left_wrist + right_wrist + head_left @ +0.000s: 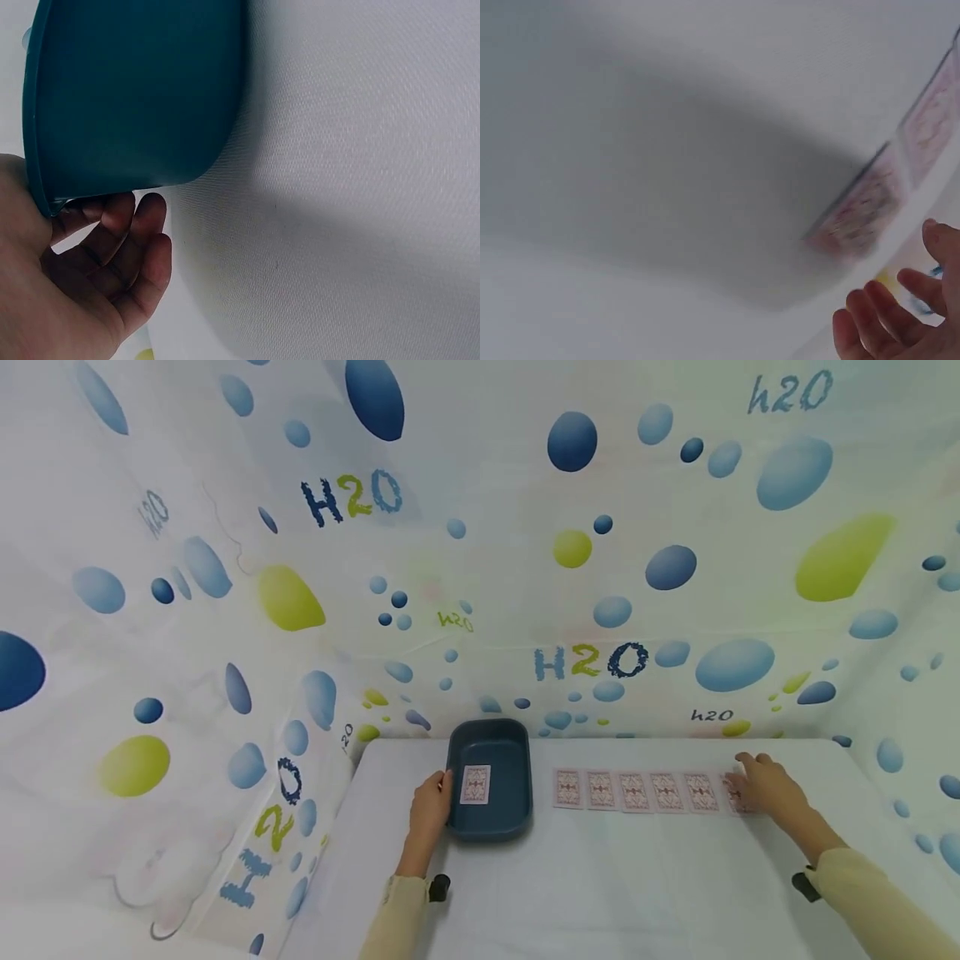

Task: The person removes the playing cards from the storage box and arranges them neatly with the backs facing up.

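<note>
A dark teal plastic tray (491, 828) stands on the white table, with one red-patterned playing card (475, 785) lying face down inside it. My left hand (431, 802) grips the tray's left rim; in the left wrist view its fingers (154, 259) curl below the rim against the outer wall. To the right, several face-down playing cards (634, 792) form a row. Over the rightmost card (735, 793) is my right hand (771, 787), partly covering it. In the right wrist view the hand (907, 322) has loosely bent fingers, holds nothing, and appears apart from the end card (862, 214).
A white cloth covers the table (600, 885). Behind it and at both sides hangs a white curtain (495, 593) printed with blue and green drops; the tray stands close to its back part. Dark wrist bands (439, 887) sit on both sleeves.
</note>
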`<move>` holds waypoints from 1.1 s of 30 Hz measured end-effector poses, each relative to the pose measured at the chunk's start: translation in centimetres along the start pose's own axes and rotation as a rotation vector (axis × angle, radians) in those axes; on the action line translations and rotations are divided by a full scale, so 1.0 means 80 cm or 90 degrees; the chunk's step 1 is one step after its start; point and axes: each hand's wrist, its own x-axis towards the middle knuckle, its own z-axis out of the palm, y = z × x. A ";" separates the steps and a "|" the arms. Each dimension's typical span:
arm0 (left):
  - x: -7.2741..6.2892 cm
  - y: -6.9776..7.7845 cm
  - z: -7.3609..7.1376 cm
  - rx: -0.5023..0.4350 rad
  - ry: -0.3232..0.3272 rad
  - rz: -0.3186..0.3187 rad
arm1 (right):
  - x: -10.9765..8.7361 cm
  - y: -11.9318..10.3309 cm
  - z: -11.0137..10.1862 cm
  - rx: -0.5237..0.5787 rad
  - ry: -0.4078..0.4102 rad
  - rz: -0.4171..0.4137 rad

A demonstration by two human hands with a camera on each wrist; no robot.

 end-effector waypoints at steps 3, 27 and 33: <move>0.003 0.002 0.002 0.001 -0.007 0.007 | 0.003 -0.030 0.003 -0.004 0.052 -0.040; -0.001 -0.006 -0.003 -0.002 -0.004 -0.021 | 0.054 -0.434 0.070 0.003 0.025 -0.310; 0.001 -0.001 -0.003 -0.007 -0.004 -0.009 | 0.067 -0.493 0.100 -0.016 -0.091 -0.269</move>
